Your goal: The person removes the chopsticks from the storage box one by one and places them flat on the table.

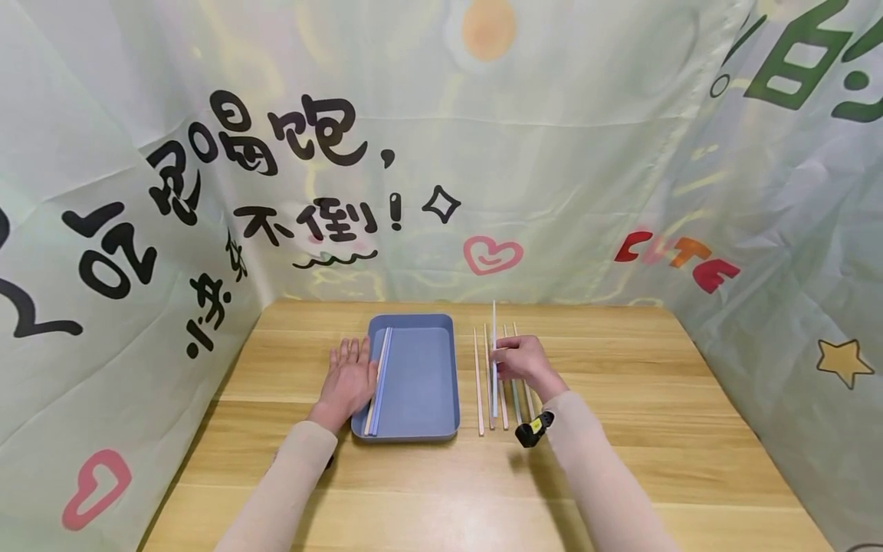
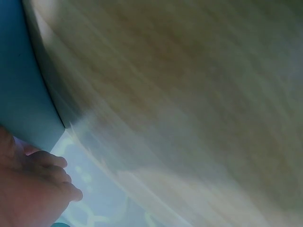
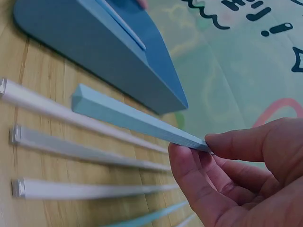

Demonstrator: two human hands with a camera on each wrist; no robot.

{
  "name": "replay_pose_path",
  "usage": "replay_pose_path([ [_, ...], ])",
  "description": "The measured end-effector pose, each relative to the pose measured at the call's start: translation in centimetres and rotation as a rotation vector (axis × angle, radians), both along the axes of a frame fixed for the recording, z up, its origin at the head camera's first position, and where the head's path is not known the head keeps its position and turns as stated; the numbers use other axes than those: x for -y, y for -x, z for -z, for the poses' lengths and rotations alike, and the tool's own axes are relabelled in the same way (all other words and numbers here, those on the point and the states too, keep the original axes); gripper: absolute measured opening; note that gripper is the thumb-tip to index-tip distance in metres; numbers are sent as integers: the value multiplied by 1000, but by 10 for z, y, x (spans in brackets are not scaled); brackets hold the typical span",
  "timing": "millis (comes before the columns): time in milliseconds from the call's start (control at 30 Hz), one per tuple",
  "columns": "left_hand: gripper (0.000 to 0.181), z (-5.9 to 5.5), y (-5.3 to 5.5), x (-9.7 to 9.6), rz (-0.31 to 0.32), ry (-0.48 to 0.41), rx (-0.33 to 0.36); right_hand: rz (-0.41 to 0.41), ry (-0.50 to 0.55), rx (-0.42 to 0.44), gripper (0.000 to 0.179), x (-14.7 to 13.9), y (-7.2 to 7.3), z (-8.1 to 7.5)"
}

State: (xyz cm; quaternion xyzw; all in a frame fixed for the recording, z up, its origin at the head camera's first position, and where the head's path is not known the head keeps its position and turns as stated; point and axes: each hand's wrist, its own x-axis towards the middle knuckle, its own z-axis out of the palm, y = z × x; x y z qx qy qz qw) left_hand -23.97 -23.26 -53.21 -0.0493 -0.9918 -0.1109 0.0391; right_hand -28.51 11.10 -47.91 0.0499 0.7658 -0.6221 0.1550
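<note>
My right hand (image 1: pixel 526 360) pinches a pale blue chopstick (image 1: pixel 494 399) between thumb and fingers, above the chopsticks on the table. In the right wrist view this chopstick (image 3: pixel 128 117) shows its square end, lifted clear of the wood. My left hand (image 1: pixel 349 381) rests at the left side of a blue-grey tray (image 1: pixel 422 383), fingers stretched out and thumb side against the rim. Inside the tray, pink and blue chopsticks (image 1: pixel 381 383) lie together along the left wall. Only part of the left hand (image 2: pixel 35 189) shows in the left wrist view.
Right of the tray, several chopsticks (image 1: pixel 479 383) lie roughly parallel and spaced apart on the wooden table (image 1: pixel 428 491). Printed cloth (image 1: pixel 552 169) hangs behind the table and on both sides. A small black device (image 1: pixel 534 429) is strapped at the right wrist.
</note>
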Motion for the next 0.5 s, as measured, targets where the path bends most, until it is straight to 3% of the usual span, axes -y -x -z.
replay_pose_path([
  [500,63,2,1,0,-9,-15,1,39,-51,2,44,-46,1,10],
])
